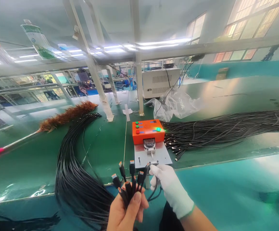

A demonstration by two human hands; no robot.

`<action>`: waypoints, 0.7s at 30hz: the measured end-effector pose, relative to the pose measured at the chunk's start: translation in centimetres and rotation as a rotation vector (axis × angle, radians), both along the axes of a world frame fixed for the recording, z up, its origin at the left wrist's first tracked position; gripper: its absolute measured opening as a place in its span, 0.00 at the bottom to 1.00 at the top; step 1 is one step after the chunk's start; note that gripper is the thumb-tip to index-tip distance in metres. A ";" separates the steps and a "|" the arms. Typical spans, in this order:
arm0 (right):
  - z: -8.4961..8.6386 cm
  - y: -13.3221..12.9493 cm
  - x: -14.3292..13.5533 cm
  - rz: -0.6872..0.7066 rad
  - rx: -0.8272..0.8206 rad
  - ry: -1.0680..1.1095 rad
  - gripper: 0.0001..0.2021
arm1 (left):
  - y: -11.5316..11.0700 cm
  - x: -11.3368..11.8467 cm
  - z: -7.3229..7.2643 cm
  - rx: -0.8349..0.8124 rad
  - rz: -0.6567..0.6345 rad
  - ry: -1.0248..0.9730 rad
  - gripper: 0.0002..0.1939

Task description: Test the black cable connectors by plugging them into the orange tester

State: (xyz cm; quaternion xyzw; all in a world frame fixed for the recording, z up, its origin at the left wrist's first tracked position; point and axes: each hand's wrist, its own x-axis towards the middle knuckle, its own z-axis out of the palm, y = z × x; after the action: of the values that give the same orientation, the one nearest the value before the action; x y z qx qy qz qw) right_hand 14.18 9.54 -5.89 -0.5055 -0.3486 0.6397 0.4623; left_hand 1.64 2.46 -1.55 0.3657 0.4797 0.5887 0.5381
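Observation:
My bare left hand (127,210) is closed around several black USB cables (132,168), their plugs fanned upward with orange inside the tips. Beside it my right hand (169,186), in a white glove, has thumb and fingers pinched at one cable plug (147,166). That plug is at the front edge of a metal plate (162,157); whether it touches the plate I cannot tell. On the plate sits a small digital gauge (149,143) with a downward-pointing tip. Behind it stands an orange box (141,138) with green and red buttons, one glowing green.
A thick bundle of black cables (69,166) curves along the left. Another bundle (214,128) lies to the right. A brown feather duster (67,115), a clear plastic bag (178,106), a metal cabinet (161,83) and upright posts (139,80) stand or lie farther back on the green bench.

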 end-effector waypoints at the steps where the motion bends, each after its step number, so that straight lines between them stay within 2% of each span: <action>1: -0.1 -0.1 0.1 0.018 0.007 -0.006 0.17 | 0.0 0.0 0.0 -0.003 -0.006 -0.001 0.18; 4: -0.5 -0.9 0.9 0.165 -0.009 -0.119 0.16 | 0.1 -0.1 -0.1 -0.003 -0.009 -0.026 0.17; 6: -0.6 -1.7 2.1 0.205 -0.045 -0.414 0.15 | 0.1 -0.2 -0.2 -0.004 -0.004 -0.039 0.17; 8: -0.1 -2.6 3.4 0.068 -0.034 -0.788 0.14 | 0.1 -0.2 -0.3 -0.025 -0.012 -0.029 0.18; 9: 0.4 -3.1 3.9 -0.042 0.007 -0.906 0.15 | 0.1 -0.2 -0.4 -0.037 -0.021 -0.018 0.19; 10: 1.0 -3.5 4.2 -0.125 0.075 -0.933 0.18 | 0.0 -0.1 -0.5 -0.046 -0.028 -0.006 0.19; 12: 2.5 -4.2 4.0 -0.155 0.244 -0.731 0.19 | 0.0 0.2 -0.8 -0.057 -0.040 0.016 0.20; 15: 4.2 -4.6 2.4 0.022 0.373 -0.207 0.15 | 0.1 0.6 -1.3 -0.054 -0.061 0.042 0.19; 16: 4.3 -4.6 1.8 0.039 0.354 -0.082 0.13 | 0.1 0.7 -1.5 -0.048 -0.043 0.045 0.19; 18: 3.9 -4.4 0.9 -0.028 0.249 0.042 0.12 | 0.1 0.6 -1.7 -0.027 0.075 0.044 0.18; 21: 2.3 -3.8 0.8 -0.129 0.102 -0.003 0.12 | 0.0 0.2 -1.6 -0.008 0.285 -0.028 0.16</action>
State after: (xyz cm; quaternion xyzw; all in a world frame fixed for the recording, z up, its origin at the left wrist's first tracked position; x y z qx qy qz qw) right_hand 14.98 5.78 -3.55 -0.5036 -0.3480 0.5893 0.5273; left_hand 1.80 2.50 -3.14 0.2837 0.5214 0.6623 0.4572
